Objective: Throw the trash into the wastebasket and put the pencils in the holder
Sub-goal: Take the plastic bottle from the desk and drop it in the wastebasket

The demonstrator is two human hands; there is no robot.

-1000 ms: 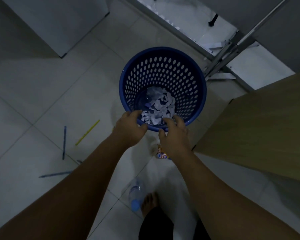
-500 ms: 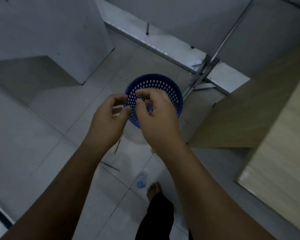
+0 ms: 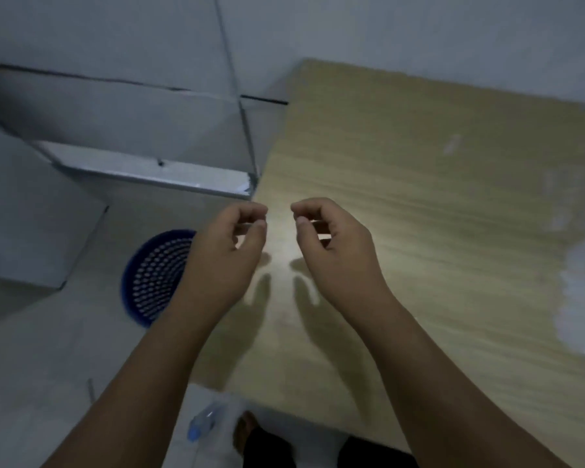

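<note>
The blue perforated wastebasket (image 3: pixel 152 278) stands on the tiled floor at the left, partly hidden behind my left forearm. My left hand (image 3: pixel 225 255) hovers at the left edge of the wooden table (image 3: pixel 436 214), fingers loosely curled and apart, nothing in it. My right hand (image 3: pixel 331 244) floats over the table beside it, fingers also loosely curled, empty. The two hands are a small gap apart and cast shadows on the tabletop. A plastic bottle (image 3: pixel 201 423) lies on the floor near my foot. No pencil holder shows.
A white cabinet (image 3: pixel 31 238) stands at the left and a metal frame (image 3: pixel 169 177) runs behind the basket. A thin pencil-like stick (image 3: pixel 90 390) lies on the floor at lower left. A pale smear (image 3: pixel 581 292) marks the table's right side.
The view has swung up and right from the basket to the tabletop. Both hands have risen from the basket rim, empty, and now hang over the table edge.
</note>
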